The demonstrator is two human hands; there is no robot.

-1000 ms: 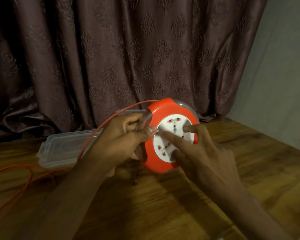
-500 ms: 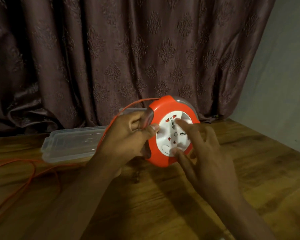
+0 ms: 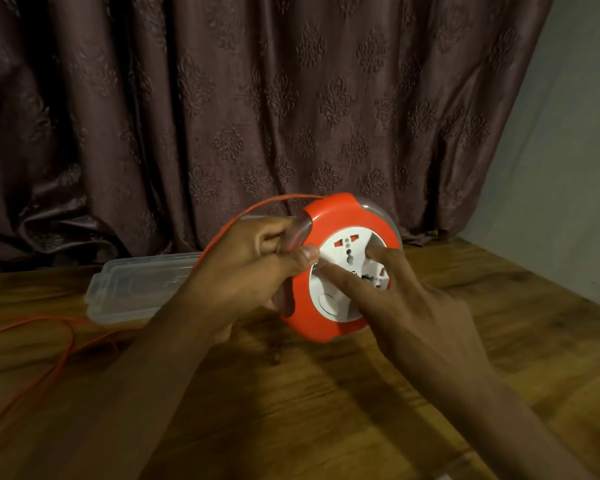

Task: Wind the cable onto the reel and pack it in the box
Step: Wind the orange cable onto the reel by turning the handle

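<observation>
While the left hand (image 3: 243, 268) grips the orange reel (image 3: 340, 268) upright above the bench (image 3: 326, 393), right-hand fingers (image 3: 357, 278) press straight on its white face, cable (image 3: 236, 220) trailing left past the clear box (image 3: 136, 289), contents unclear.

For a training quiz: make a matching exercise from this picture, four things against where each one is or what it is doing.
Things:
1. round orange cable reel with white socket face
2. thin orange cable
3. clear plastic box
4. right hand

States:
A. lies on the wooden table by the curtain
B. fingertips on the white socket face
C. trails in loops over the table at left
D. held up in the left hand

Pairs: 1-D, 2-C, 3-A, 4-B
</observation>
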